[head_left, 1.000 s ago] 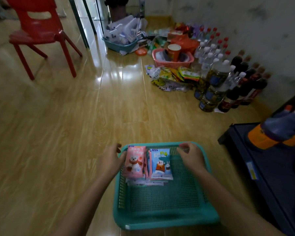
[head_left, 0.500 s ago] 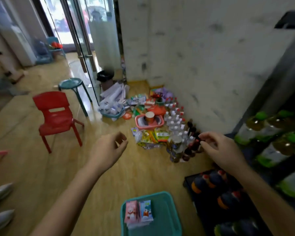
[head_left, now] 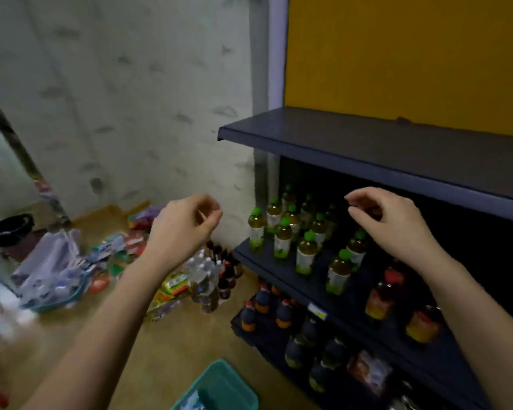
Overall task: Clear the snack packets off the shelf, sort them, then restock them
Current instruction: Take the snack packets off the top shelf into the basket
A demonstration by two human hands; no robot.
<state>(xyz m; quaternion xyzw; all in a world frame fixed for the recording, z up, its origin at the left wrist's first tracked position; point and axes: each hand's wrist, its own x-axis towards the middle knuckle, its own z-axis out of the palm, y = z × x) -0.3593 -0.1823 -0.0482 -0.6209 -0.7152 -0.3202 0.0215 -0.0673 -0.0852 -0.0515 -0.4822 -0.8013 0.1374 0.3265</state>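
Observation:
Both of my hands are raised in the air in front of the dark shelf unit (head_left: 367, 149). My left hand (head_left: 184, 223) hangs with loosely curled fingers and holds nothing. My right hand (head_left: 388, 220) is also empty, fingers loosely curled, in front of the green-capped bottles (head_left: 305, 250). The top shelf board is bare. A corner of the teal basket (head_left: 219, 389) shows at the bottom edge, with a snack packet (head_left: 190, 402) just visible inside. More snack packets (head_left: 172, 288) lie on the floor by the wall.
Lower shelves carry dark bottles (head_left: 282, 315) and orange-labelled bottles (head_left: 379, 300). On the wooden floor stand clear water bottles (head_left: 203, 273), a teal tub with plastic packs (head_left: 51, 276) and a black bin (head_left: 9, 229). A marbled wall rises behind.
My hands let go of the teal basket and rose. The view swung up from the floor to the shelf unit; the basket slid to the bottom edge.

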